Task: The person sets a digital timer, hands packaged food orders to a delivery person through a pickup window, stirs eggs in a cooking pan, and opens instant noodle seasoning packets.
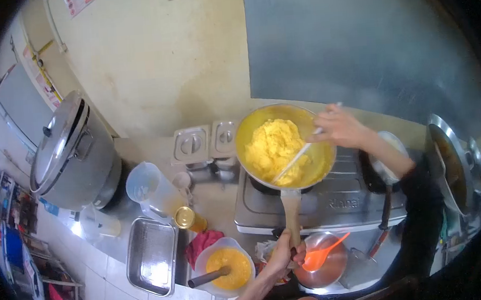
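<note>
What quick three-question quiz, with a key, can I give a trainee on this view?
1. Which hand grips the handle of the pan with the yellow food?
2. True or false: the right hand holds a pale utensil that reaches into the pan.
3. What colour is the cloth next to the white bowl: a) blue, b) reddish pink, c) green?

Key: 1. The left hand. 2. True. 3. b.

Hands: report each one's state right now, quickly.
Left hand: closed around the pan handle.
Right hand: closed on a pale stirring stick, its lower end at the yellow food.
</note>
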Motion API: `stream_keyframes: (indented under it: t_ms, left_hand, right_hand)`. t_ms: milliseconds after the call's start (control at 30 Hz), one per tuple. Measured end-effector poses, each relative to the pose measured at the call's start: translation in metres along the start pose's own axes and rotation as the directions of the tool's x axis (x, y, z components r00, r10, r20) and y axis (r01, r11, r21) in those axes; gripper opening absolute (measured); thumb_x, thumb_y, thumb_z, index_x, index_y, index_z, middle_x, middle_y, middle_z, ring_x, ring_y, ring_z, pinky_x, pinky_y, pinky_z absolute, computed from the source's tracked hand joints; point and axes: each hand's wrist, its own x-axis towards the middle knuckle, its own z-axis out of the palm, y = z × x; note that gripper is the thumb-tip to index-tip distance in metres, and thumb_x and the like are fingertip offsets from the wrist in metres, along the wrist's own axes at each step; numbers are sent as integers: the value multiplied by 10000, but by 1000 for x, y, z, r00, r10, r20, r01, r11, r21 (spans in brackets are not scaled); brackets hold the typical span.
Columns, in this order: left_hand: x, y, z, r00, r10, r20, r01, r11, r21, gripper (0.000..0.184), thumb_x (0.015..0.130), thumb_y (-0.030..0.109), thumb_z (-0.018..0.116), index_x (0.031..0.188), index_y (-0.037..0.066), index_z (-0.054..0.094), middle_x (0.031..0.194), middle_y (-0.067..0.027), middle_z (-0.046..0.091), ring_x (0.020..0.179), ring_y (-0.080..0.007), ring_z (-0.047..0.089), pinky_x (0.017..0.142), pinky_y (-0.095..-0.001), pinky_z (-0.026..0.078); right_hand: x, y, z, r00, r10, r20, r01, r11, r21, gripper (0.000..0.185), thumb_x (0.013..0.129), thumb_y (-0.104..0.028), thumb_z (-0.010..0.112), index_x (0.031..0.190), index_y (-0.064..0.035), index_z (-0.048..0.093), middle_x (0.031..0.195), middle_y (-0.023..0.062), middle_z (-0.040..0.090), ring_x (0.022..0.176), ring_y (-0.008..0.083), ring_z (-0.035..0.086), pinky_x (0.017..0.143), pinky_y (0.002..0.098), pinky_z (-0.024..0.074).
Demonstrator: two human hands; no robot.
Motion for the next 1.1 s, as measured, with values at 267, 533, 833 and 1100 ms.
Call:
stream_keyframes:
  t_ms: [267,533,833,1100]
  left_hand:
    - [14,-38,11,992,123,28,-122,991,-56,406,918,399,167,1188,129,305,606,-18,378,445,-124,366,432,-271,353]
    - [9,-41,13,984,175,-18,-176,984,-37,368,913,399,204,1105,120,347,599,-4,383,432,-93,356,385,-233,332]
    - [24,-47,0,962,272,-4,-271,961,56,405,908,420,164,1008,105,398,525,-23,435,392,-126,421,356,-260,339]
    - [-113,-40,-24,840,511,186,-418,389,821,605,816,316,538,1275,33,262,994,-111,528,855,-204,554,732,-311,460]
  right_hand:
    - [-14,-48,-95,697,318,643,-391,920,-31,210,675,-156,588,877,-176,643,718,60,571,632,222,599,533,359,476]
    - [68,-108,5,722,537,435,-572,818,-61,131,726,-101,515,681,-50,627,634,106,612,608,232,622,499,342,489]
    - [48,-46,0,554,761,336,-775,620,-125,225,763,-264,538,792,-63,634,742,139,617,706,300,607,604,389,484]
    - [13,-148,-128,567,734,374,-821,471,323,421,682,-212,685,1062,-62,581,963,123,592,704,214,570,637,279,450]
